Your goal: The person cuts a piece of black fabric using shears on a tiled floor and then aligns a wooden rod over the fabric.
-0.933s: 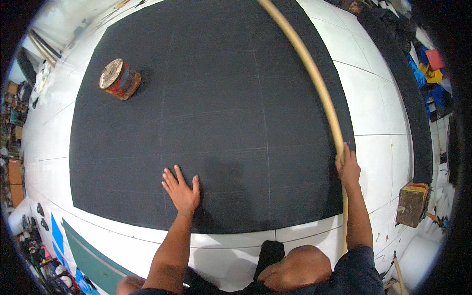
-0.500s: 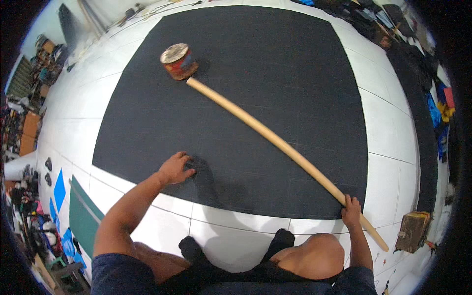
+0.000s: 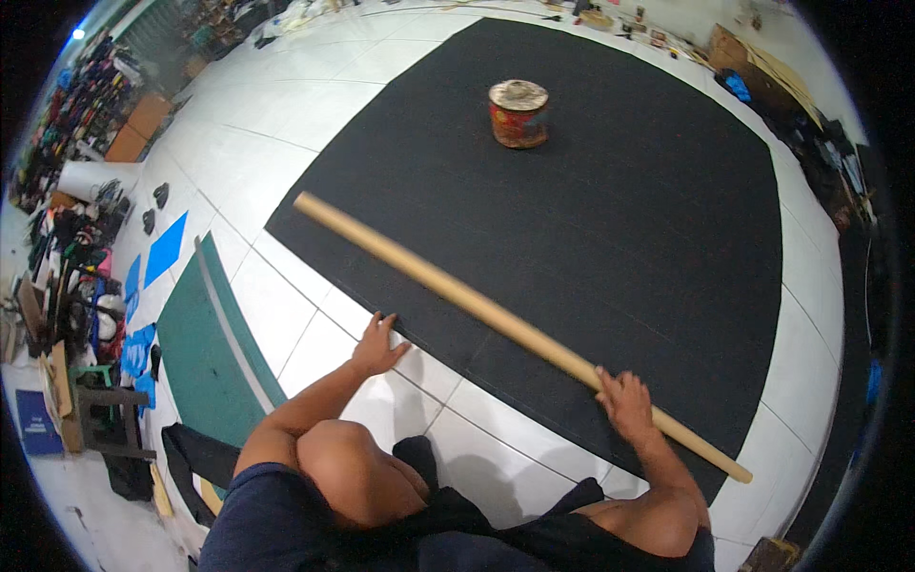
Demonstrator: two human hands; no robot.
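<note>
I see a squat round tin (image 3: pixel 518 113) with a red label band and a dull, pale lid standing upright far out on the black mat (image 3: pixel 620 219), well apart from everything else. The mat is a large matte sheet lying flat on glossy white floor tiles (image 3: pixel 286 124). A long, smooth, pale wooden pole (image 3: pixel 448 286) lies diagonally across the mat's near-left corner, its far end at the left edge and its near end poking past the mat's near edge onto tile. My right hand (image 3: pixel 626 402) rests on the pole near that end, fingers curled over it. My left hand (image 3: pixel 378 348) is spread flat on the tile, fingertips touching the mat's edge. At left lie a green sheet (image 3: pixel 200 353) and blue cut pieces (image 3: pixel 164 250); clutter lines the room's edges.
</note>
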